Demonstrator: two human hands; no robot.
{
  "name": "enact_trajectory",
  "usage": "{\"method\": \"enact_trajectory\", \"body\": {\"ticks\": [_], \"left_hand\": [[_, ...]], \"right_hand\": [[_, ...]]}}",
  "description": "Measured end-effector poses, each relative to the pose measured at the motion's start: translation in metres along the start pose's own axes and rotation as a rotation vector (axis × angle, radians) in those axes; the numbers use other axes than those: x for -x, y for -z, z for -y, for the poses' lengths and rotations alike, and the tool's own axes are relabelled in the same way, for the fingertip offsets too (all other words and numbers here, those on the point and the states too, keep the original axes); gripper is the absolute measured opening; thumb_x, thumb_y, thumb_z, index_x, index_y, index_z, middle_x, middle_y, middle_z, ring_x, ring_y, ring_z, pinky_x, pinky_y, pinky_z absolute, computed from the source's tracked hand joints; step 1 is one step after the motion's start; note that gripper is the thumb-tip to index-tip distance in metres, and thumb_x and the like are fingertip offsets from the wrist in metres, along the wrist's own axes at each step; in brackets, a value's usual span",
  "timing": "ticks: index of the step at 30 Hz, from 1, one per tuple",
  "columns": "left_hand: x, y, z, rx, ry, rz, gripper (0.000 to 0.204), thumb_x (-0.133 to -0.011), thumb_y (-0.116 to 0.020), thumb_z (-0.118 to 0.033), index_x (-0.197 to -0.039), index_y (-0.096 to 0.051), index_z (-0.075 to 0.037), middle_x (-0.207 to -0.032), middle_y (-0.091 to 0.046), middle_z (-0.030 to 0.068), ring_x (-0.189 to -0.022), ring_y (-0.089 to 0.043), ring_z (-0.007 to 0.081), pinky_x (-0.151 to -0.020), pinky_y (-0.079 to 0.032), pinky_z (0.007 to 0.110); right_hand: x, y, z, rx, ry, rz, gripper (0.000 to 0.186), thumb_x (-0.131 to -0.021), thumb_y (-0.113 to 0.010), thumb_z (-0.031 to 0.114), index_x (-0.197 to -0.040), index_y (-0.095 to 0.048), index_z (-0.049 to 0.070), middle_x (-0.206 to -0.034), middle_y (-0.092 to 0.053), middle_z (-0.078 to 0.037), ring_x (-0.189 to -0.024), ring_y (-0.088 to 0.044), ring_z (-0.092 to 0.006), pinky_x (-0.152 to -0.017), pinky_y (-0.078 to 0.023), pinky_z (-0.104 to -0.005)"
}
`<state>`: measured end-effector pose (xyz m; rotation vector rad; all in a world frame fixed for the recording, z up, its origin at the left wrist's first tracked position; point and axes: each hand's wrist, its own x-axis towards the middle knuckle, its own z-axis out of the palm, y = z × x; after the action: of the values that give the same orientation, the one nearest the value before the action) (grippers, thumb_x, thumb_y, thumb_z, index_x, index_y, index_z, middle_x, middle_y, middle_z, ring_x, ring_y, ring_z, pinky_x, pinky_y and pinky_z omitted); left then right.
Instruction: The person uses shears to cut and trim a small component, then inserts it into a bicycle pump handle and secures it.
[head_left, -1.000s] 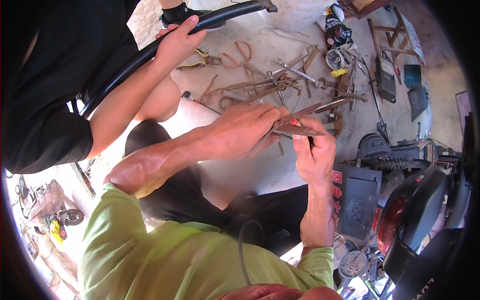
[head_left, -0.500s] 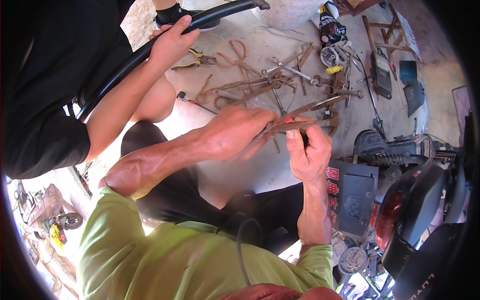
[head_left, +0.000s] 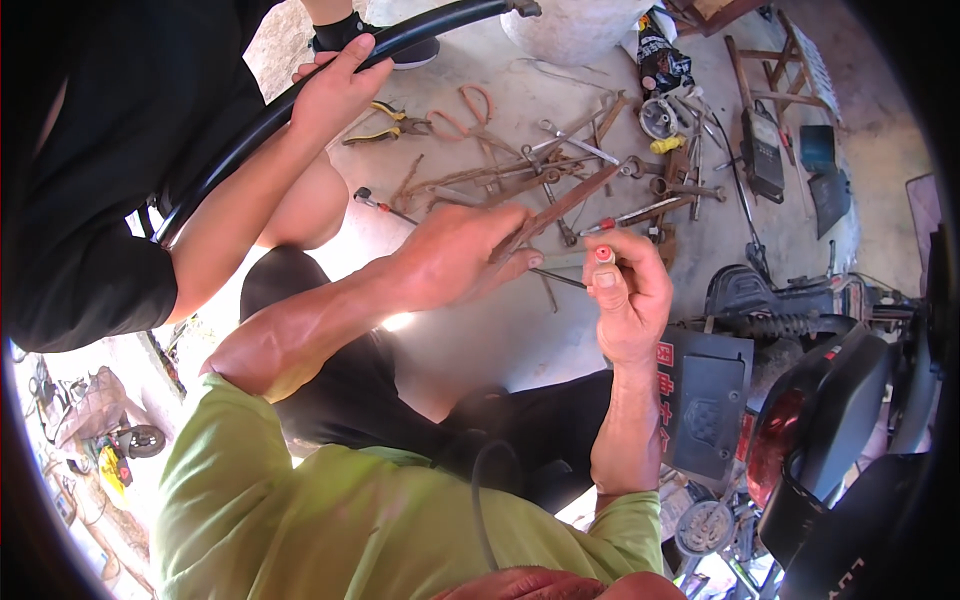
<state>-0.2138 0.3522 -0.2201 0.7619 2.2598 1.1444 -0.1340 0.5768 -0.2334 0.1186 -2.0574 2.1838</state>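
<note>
My left hand [head_left: 455,255] is closed around a long, rusty, flat-bladed metal tool [head_left: 570,200], which slants up and away to the right over the floor. To the right of it, my right hand [head_left: 632,295] pinches a small red-tipped piece [head_left: 604,255] with a pale rim between thumb and fingers. The tool and the small piece are apart. Most of the small piece is hidden by my fingers, so its kind cannot be told. Beyond both hands lie several rusty tools and a combination wrench [head_left: 580,143] on the floor.
At left, another person's hand [head_left: 345,80] grips a thick black tube [head_left: 430,30]. Yellow-handled pliers [head_left: 388,123] and rusty scissors [head_left: 465,112] lie nearby. A motorbike with a red tail light [head_left: 775,440] stands at right. Behind are a wooden frame [head_left: 785,75] and a dark boxy device [head_left: 762,150].
The rusty tool has come away from the red-tipped piece and now points farther up. My right hand has moved slightly right and turned, bringing the red tip upward.
</note>
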Motion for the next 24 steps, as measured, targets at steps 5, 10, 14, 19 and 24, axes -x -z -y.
{"method": "enact_trajectory", "body": {"ticks": [5,10,14,19,24], "left_hand": [[-0.002,0.008,0.005,-0.01,-0.303,-0.184,0.05,-0.088,-0.075,-0.005,-0.134,-0.058,-0.006,-0.105,-0.062,0.0145,-0.093,-0.062,0.0366,-0.081,-0.05,0.046],[-0.001,0.006,-0.001,-0.191,-0.419,-0.241,0.057,-0.081,-0.076,-0.001,-0.135,-0.058,-0.007,-0.101,-0.059,0.0132,-0.091,-0.062,0.0365,-0.079,-0.05,0.047],[0.004,0.004,-0.003,-0.256,-0.448,-0.293,0.055,-0.079,-0.077,-0.001,-0.131,-0.061,-0.008,-0.1,-0.06,0.0116,-0.085,-0.063,0.0358,-0.074,-0.051,0.047],[0.006,0.006,-0.004,-0.278,-0.449,-0.325,0.054,-0.079,-0.078,-0.001,-0.13,-0.062,-0.008,-0.098,-0.06,0.0107,-0.083,-0.063,0.0348,-0.073,-0.051,0.046],[0.008,0.007,-0.003,-0.274,-0.433,-0.318,0.055,-0.078,-0.078,-0.001,-0.129,-0.062,-0.009,-0.097,-0.059,0.01,-0.084,-0.064,0.0346,-0.073,-0.051,0.045]], "right_hand": [[0.0,0.002,-0.003,0.004,-0.005,0.009,0.031,-0.102,-0.072,0.019,-0.123,-0.065,-0.002,-0.088,-0.06,0.004,-0.07,-0.044,-0.0012,-0.061,-0.034,-0.0191],[-0.001,-0.003,-0.006,-0.015,0.011,-0.021,0.025,-0.102,-0.07,0.014,-0.12,-0.065,-0.002,-0.092,-0.064,0.001,-0.072,-0.049,-0.0026,-0.063,-0.038,-0.0189],[0.0,-0.013,0.001,-0.017,-0.051,-0.085,0.019,-0.102,-0.069,0.012,-0.114,-0.065,-0.003,-0.094,-0.068,-0.001,-0.075,-0.055,-0.0045,-0.065,-0.043,-0.0196],[0.006,-0.008,-0.001,-0.004,-0.105,-0.047,0.024,-0.103,-0.07,0.02,-0.112,-0.065,-0.002,-0.087,-0.066,-0.001,-0.071,-0.056,-0.005,-0.062,-0.045,-0.0211],[0.008,-0.009,0.002,-0.098,-0.108,-0.015,0.037,-0.102,-0.072,0.033,-0.111,-0.065,-0.002,-0.081,-0.062,0.0,-0.068,-0.056,-0.0055,-0.06,-0.045,-0.0211]]}}
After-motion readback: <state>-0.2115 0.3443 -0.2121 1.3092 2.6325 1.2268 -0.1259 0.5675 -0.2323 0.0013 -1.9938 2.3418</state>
